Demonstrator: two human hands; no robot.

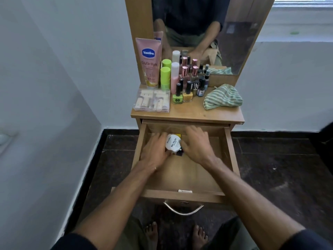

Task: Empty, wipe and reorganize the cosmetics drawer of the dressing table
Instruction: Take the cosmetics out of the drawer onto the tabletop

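The drawer (182, 174) of the dressing table stood pulled fully out, and both hands were inside it, toward its back. Between them sat a round white container (173, 143) printed "NAIL POLISH" — it lay in the rear middle of the drawer, with something yellow just behind it and a small dark item touching its front edge. The left hand (155, 151) lay against the container's left side, fingers curved about it, though whether they truly gripped it could not be told. The right hand (197, 143) had its fingers spread and loosely bent, its fingertips reaching down at the container's right side by the dark item; a firm hold could not be made out there either. On the tabletop (191, 112) above the drawer stood the things taken from it: a pink Vaseline tube (148, 63) at the back left, green stick containers (165, 74) beside it, a pink bottle with a white cap (174, 76), a cluster of nail polish bottles (187, 89) in the middle, and a clear plastic case (152, 100) at the front left. A striped green cloth (223, 96) lay bunched at the tabletop's right, just below the mirror (234, 33).
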